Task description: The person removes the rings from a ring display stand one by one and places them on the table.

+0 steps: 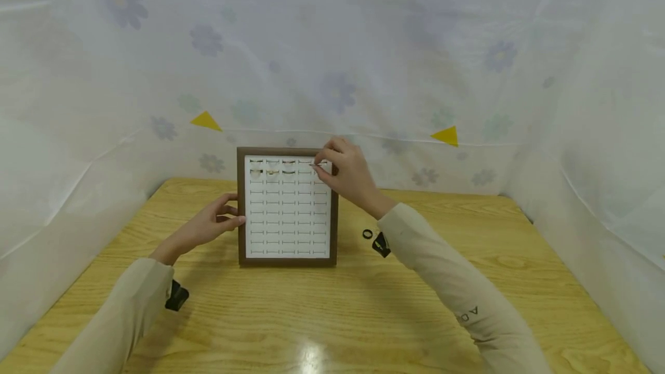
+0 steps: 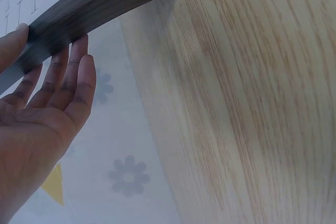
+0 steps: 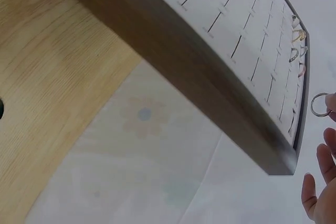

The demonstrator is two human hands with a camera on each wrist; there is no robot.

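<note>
Ring being seated in the top row of the ring tray

Head view: the tray (image 1: 287,206) is being steadied on the surface (image 1: 332,305) by the left hand (image 1: 215,225), fingers extended against its left frame; the right hand (image 1: 347,173) is pinching a ring (image 1: 318,164) over the upper right slots. Left wrist view: straight fingers (image 2: 79,72) are touching the frame (image 2: 100,3). Right wrist view: the ring (image 3: 319,104) is being held just off the tray's (image 3: 210,72) end; it is best aligned upright with a slot, then pressed gently.
</note>
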